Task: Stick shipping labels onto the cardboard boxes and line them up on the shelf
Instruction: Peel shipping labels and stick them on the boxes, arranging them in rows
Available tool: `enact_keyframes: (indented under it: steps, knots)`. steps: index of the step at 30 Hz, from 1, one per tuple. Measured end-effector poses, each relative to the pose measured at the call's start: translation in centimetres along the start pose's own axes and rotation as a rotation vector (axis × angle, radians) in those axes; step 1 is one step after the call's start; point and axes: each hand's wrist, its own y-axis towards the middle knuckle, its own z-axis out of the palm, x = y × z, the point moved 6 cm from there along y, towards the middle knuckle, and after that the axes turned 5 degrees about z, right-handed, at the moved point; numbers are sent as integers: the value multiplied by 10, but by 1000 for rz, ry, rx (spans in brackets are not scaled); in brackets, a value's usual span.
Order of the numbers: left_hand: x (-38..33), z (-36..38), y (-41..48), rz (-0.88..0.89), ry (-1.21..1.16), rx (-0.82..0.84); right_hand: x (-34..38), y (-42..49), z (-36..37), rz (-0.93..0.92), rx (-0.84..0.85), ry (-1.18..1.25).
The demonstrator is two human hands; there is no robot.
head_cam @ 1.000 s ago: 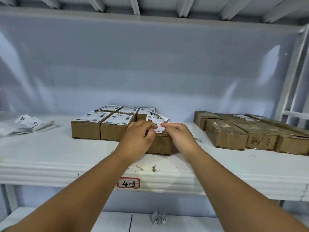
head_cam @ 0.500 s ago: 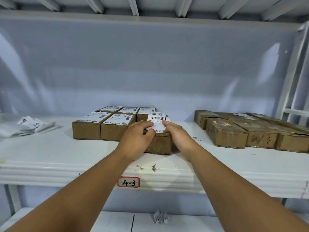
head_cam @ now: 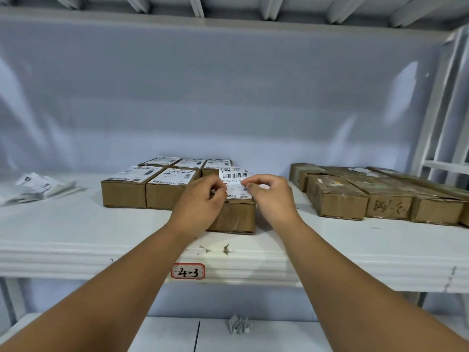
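Note:
A brown cardboard box (head_cam: pixel 237 217) sits near the front of the white shelf (head_cam: pixel 76 240), at the right end of a block of labelled boxes (head_cam: pixel 147 184). A white shipping label (head_cam: pixel 234 182) with a barcode lies over the box's top, its far end raised. My left hand (head_cam: pixel 200 201) pinches the label's left edge with curled fingers. My right hand (head_cam: pixel 271 196) pinches its right edge between thumb and forefinger. Both hands hide the near part of the box top.
Several unlabelled brown boxes (head_cam: pixel 355 196) lie in a row at the right. A loose pile of labels (head_cam: pixel 38 188) rests at the far left. A tag marked 4-3 (head_cam: pixel 188 271) is on the shelf's front edge. A crumpled paper scrap (head_cam: pixel 238 324) lies on the lower shelf.
The label has been spread flatter over the box top, and my hands have moved apart to its two side edges.

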Motion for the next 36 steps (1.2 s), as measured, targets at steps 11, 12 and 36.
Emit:
enact_keyframes:
  steps: [11,12,36]
  knots:
    - [1,2,0,8,-61,19,-10,1,19,281,186,109]
    - [1,2,0,9,-65,24,-10,1,21,293,204,97]
    - [-5,39,46,-193,296,609,-23,22,25,277,348,264]
